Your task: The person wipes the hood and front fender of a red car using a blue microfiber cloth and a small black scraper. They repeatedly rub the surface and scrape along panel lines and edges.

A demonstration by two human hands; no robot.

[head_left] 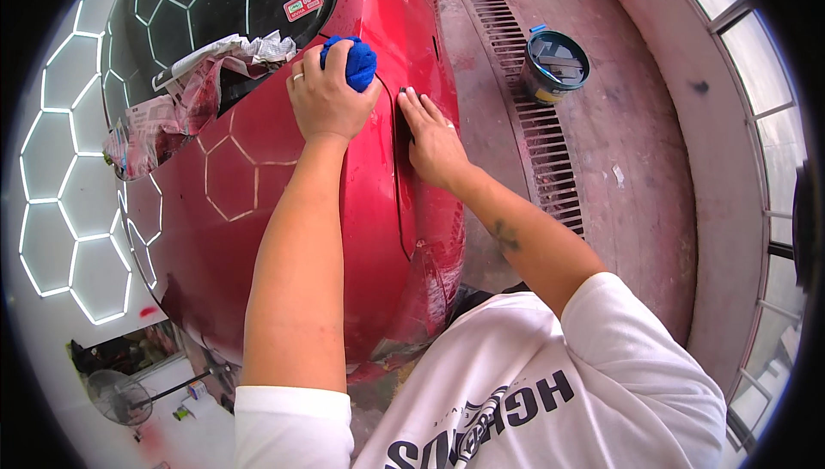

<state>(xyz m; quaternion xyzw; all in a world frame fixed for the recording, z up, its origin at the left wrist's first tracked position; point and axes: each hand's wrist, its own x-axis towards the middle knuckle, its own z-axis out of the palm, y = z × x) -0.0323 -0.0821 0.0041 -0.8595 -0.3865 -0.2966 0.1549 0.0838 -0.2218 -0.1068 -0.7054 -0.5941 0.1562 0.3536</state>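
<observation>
My left hand [328, 95] grips a bunched blue cloth [351, 63], held against the glossy red car body [292, 237] by the lower corner of the dark window [206, 5]. Fingers of my right hand [434, 138] lie stretched out and flat on the red side panel, just right of a dark panel gap [398, 185]. A small dark spot shows by its fingertips; I cannot tell what it is. Crumpled, red-stained newspaper [202, 91] rests along the bottom edge of the window, left of my left hand.
To the right, a dark bucket [557, 67] with liquid and flat pieces inside stands beside a long floor grate [550, 151]. Scuffed, whitish marks cover the car's near corner [430, 289]. A fan [120, 398] is at lower left, below hexagonal lights [73, 203]. Windows [760, 65] line the right wall.
</observation>
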